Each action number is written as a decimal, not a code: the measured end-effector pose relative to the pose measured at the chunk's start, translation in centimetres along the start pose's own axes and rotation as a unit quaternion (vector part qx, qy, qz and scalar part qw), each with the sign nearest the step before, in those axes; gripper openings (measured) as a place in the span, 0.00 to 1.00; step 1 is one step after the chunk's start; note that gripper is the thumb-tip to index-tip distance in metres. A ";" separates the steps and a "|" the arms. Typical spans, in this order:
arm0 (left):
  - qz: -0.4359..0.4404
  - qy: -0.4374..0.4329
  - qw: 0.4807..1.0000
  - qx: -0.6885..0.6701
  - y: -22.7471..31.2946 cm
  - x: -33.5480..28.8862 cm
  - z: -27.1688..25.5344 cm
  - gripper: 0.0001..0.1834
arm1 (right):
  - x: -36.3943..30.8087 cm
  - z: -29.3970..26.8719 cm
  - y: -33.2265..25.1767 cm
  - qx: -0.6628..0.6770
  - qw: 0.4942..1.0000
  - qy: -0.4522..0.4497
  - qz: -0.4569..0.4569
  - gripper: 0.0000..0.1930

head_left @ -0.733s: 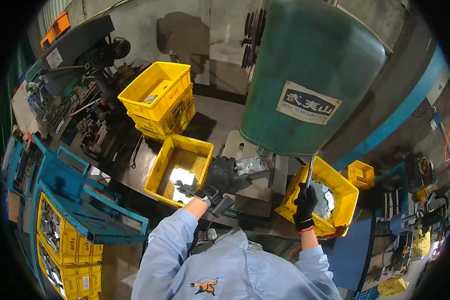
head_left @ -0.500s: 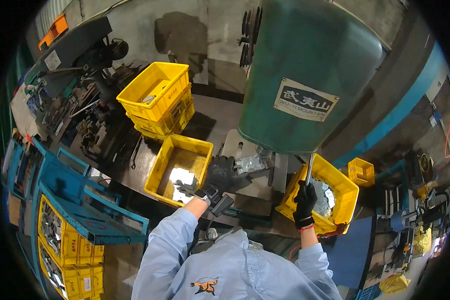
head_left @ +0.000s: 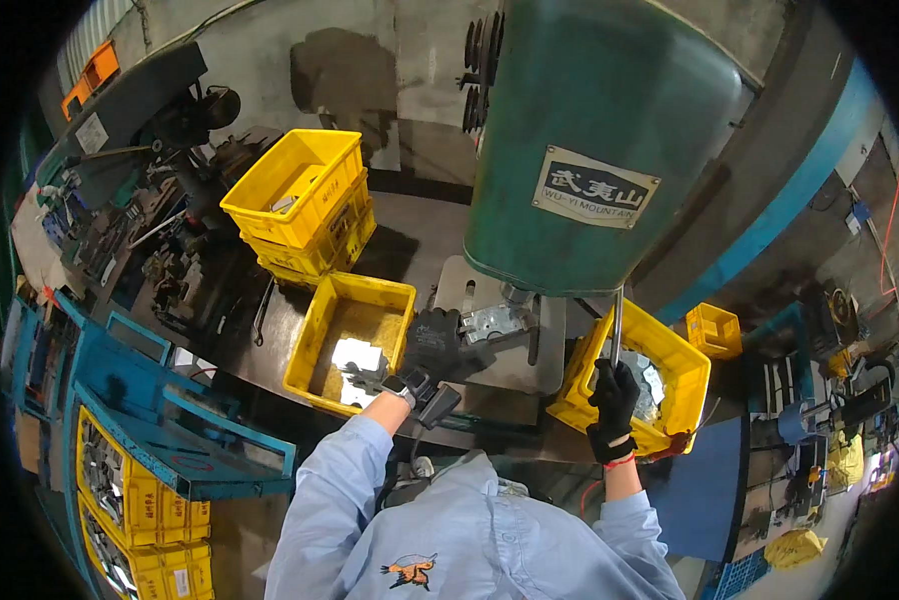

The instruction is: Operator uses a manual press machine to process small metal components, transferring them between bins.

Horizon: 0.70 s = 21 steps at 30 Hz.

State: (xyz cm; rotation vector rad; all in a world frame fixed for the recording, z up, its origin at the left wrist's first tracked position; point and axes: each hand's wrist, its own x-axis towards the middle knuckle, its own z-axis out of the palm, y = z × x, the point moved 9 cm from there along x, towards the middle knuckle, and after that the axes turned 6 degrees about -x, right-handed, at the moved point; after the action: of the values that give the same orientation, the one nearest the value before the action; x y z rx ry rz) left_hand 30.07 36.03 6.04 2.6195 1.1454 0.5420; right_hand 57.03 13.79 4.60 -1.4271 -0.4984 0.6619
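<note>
My left hand (head_left: 434, 341), in a dark glove, lies at the left end of a silver metal part (head_left: 493, 322). Its fingers appear closed against that end, partly hidden by the back of the hand. The part rests on the grey work table (head_left: 515, 375) of a green drill press (head_left: 595, 130), under its head. To the right, my black-gloved right hand (head_left: 615, 392) is wrapped round the steel lever (head_left: 618, 325) of the press. Left of my left hand stands a yellow bin (head_left: 300, 350) with bright metal plates (head_left: 360, 362) inside.
Behind the right hand is another yellow bin (head_left: 692, 372) holding metal pieces. Stacked yellow bins (head_left: 305, 205) stand at the back left. A blue metal frame (head_left: 200, 460) and filled bins (head_left: 155, 515) are at lower left. A small yellow bin (head_left: 714, 331) sits farther right.
The whole view has shifted slightly. The lever stands a little more upright, with my right hand slightly farther right relative to the press. My left hand stays beside the metal part.
</note>
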 end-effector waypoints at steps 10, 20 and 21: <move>-0.001 0.005 1.000 -0.016 0.4 0.3 -1.1 0.35 | -2.1 1.3 -4.5 -0.148 0.987 -0.006 -0.058 0.09; 0.021 0.028 0.998 -0.045 0.8 0.3 -1.7 0.40 | -3.3 1.5 -6.6 -0.161 0.982 -0.042 -0.087 0.10; 0.027 0.029 0.998 -0.043 1.0 0.2 -1.9 0.41 | -3.5 1.6 -6.9 -0.161 0.981 -0.052 -0.097 0.11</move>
State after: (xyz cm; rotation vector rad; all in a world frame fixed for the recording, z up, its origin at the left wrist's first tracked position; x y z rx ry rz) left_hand 30.03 35.58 8.17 2.5838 1.0455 0.6682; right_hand 54.22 12.44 11.82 -1.6268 -0.8456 0.5147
